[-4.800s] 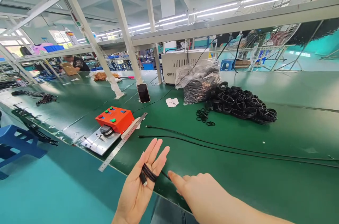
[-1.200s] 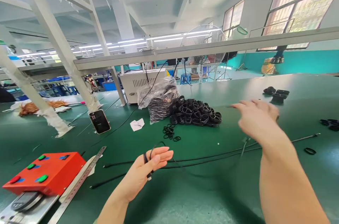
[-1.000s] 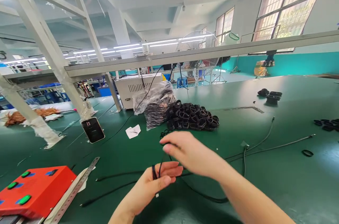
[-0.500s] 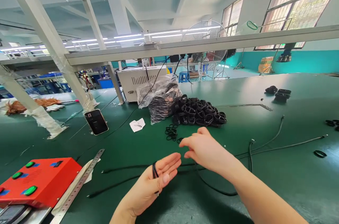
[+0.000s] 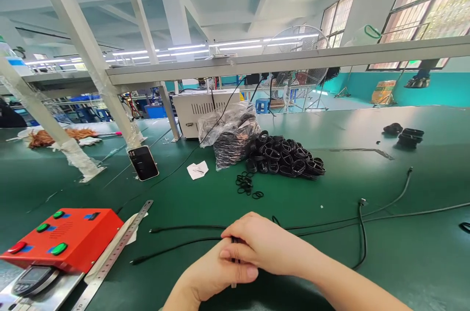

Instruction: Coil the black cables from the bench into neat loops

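My left hand (image 5: 215, 275) lies low at the bottom of the view, curled around a black cable (image 5: 233, 241). My right hand (image 5: 266, 247) rests over it, its fingers closed on the same cable. Most of the cable's gathered part is hidden between my palms, and a small pale connector tip (image 5: 233, 284) pokes out below. Two long black cable runs (image 5: 183, 238) stretch left across the green workbench (image 5: 404, 281) behind my hands. More loose black cable (image 5: 362, 232) curves off to the right.
A heap of black rubber rings (image 5: 286, 158) and a bagged bundle (image 5: 231, 134) sit ahead, with small black O-rings (image 5: 244, 184) in front. To the left are an orange control box (image 5: 62, 235), a steel ruler (image 5: 113, 254) and a phone (image 5: 143, 162).
My hands have come together, with the right moving left over the left. The left fingers have closed from a loosely open pose around the cable. The view has shifted slightly.
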Tool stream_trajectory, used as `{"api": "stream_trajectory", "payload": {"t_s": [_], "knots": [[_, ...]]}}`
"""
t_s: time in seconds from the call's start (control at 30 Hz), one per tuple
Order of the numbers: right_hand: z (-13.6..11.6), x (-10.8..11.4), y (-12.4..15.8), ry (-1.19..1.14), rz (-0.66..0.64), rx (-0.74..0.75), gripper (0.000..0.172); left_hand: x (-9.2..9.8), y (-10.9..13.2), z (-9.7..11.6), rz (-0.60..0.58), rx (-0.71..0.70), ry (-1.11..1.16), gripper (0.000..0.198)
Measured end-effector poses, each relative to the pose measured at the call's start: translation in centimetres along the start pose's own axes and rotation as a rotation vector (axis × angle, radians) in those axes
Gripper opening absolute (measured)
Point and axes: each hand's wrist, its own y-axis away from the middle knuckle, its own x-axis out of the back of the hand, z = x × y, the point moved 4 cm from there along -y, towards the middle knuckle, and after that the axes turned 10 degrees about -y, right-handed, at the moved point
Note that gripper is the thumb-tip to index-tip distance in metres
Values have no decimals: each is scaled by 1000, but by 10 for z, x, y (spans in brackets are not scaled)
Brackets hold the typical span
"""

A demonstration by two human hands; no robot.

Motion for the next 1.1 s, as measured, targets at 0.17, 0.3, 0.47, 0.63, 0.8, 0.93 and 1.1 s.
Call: {"api": "stream_trajectory", "payload": {"t_s": [0.17, 0.3, 0.47, 0.63, 0.8, 0.93, 1.1], "knots": [[3, 12, 6, -137, 17, -37, 31, -11, 0, 14, -79, -57, 74, 18], [9, 16, 9, -118, 13, -120, 31, -11, 2, 20, -127, -98, 61, 27], [17, 14, 5, -258, -28, -145, 31, -8, 1, 17, -170, -118, 33, 37], [27, 7, 3, -502, -80, -265, 40, -8, -1, 11, -192, -110, -3, 40], [31, 5, 4, -563, -42, -289, 36, -9, 0, 13, -147, -105, -37, 35], [28, 9, 2, -481, 55, -276, 26, -6, -1, 12, -69, -93, -36, 20], [17, 14, 2, -274, 140, -213, 18, -1, -4, 6, -7, -70, -3, 16]]}}
